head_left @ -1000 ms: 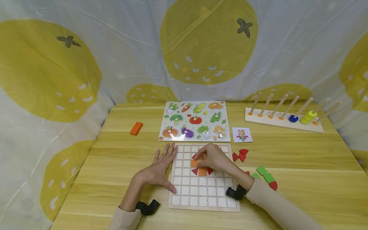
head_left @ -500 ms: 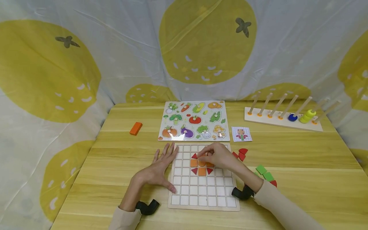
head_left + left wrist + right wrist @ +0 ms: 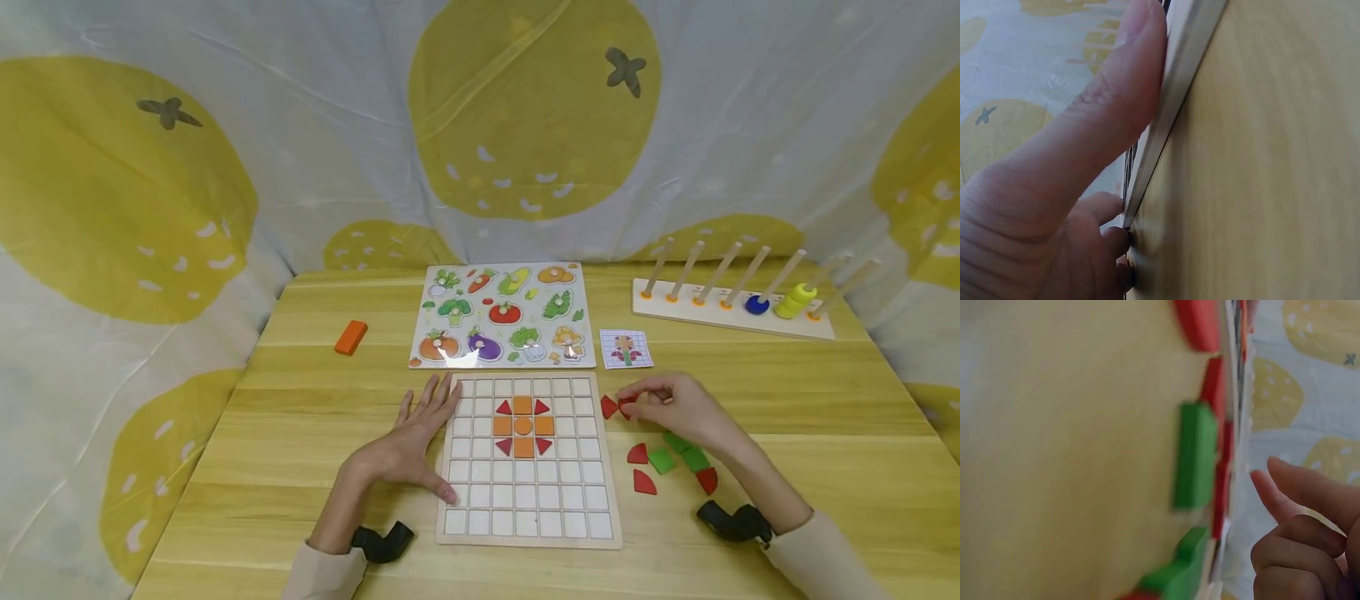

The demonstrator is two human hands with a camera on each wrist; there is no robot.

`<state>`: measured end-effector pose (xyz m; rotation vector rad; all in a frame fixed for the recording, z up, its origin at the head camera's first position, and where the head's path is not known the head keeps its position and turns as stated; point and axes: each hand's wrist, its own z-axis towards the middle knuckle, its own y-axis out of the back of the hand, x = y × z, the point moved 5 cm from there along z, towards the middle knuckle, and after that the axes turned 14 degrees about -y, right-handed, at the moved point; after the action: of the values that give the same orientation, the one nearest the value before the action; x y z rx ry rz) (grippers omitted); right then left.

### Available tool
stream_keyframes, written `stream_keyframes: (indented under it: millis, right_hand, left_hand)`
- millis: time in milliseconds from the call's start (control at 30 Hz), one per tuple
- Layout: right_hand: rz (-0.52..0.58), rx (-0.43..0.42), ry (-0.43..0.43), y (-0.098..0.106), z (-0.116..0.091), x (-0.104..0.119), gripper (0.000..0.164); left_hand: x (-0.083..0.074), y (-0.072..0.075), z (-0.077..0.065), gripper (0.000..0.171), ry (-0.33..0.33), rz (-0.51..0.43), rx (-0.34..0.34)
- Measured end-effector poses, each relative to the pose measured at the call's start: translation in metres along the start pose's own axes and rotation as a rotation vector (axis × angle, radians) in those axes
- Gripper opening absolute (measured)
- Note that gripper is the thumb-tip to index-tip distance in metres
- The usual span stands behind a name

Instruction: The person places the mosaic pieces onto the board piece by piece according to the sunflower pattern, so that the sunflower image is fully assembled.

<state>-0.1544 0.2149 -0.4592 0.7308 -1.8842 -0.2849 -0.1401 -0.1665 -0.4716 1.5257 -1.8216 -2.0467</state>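
My left hand point(image 3: 405, 454) rests with spread fingers on the left edge of the wooden grid board point(image 3: 536, 497); in the left wrist view the thumb point(image 3: 1110, 81) lies along the board's rim. Orange squares point(image 3: 522, 405) around an orange disc point(image 3: 522, 426) form a cross on the grid, with red triangles point(image 3: 541, 407) at its corners. My right hand point(image 3: 686, 408) hovers with its fingertips over red quarter-circle pieces point(image 3: 608, 407) right of the board, partly covering them. In the right wrist view its thumb and index finger are apart, with nothing visible between them.
Green squares point(image 3: 662, 461) and more red quarter-circles point(image 3: 644, 482) lie below the right hand. A pattern card point(image 3: 626, 349), vegetable puzzle point(image 3: 502, 292), peg stand point(image 3: 731, 312) and orange block point(image 3: 351, 337) stand or lie farther back.
My right hand has left the orange and red pieces on the board and moved right to the loose red quarter-circles. My left hand stays at the board's edge.
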Motion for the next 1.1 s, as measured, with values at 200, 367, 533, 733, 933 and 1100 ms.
stream_keyframes:
  millis: [200, 367, 533, 733, 933, 1100]
  right_hand:
    - [-0.006, 0.058, -0.012, 0.011, -0.010, -0.021, 0.031]
    - [0.004, 0.126, -0.041, 0.010, -0.014, -0.025, 0.035]
    - [-0.017, 0.242, -0.012, -0.001, -0.016, -0.018, 0.031]
    - [-0.070, 0.254, 0.018, -0.010, -0.013, -0.011, 0.023]
    - [-0.074, 0.177, 0.000, -0.010, -0.007, -0.008, 0.021]
    - [-0.068, 0.149, -0.015, -0.008, -0.004, -0.007, 0.025]
  left_hand:
    - [0.001, 0.000, -0.001, 0.153, -0.007, 0.000, -0.010]
    - [0.001, 0.000, -0.001, 0.153, -0.013, -0.001, -0.011]
    - [0.001, 0.000, 0.000, 0.153, -0.011, -0.010, -0.012]
    - [0.000, -0.001, 0.001, 0.153, 0.000, -0.011, -0.008]
    - [-0.001, -0.001, 0.000, 0.153, 0.007, -0.011, -0.003]
    - [0.000, -0.001, 0.000, 0.153, 0.013, -0.008, 0.002]
